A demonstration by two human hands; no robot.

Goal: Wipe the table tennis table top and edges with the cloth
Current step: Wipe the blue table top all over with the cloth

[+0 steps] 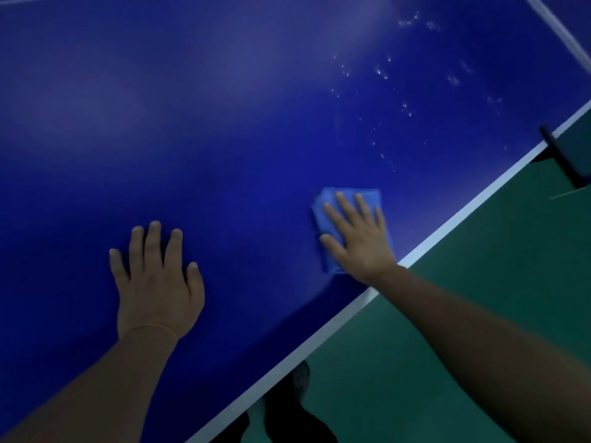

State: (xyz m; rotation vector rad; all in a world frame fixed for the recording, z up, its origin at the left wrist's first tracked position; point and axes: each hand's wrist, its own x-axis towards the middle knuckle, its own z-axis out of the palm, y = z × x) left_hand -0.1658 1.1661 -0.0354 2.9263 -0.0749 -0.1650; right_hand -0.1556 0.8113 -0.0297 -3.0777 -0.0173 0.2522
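**Item: table tennis table, wiping in progress**

Table top (224, 123): blue, seen at a slant; white edge stripe (447, 228) runs along its near side, green floor (479, 314) beyond. Cloth (348, 196): blue, folded, lying flat on the top just inside the stripe. Right hand (358, 231): fingers straight and spread, palm pressing the cloth down, nothing gripped. Left hand (156, 276): flat on the bare top, well apart from the cloth, fingers extended, holding nothing; apparently bracing.

Progress, as judged: pale specks (383, 71) scattered ahead of the cloth remain unwiped; the surface near both hands shows no specks, though whether it has been wiped cannot be told; the edges appear still to be done; task likely at an early or middle stage.

Obscured: cloth partly covered by the hand; dark bracket (559, 155) at the right margin, perhaps a net post, cut off; shoe (300, 378) below the table dim; far corners out of frame.
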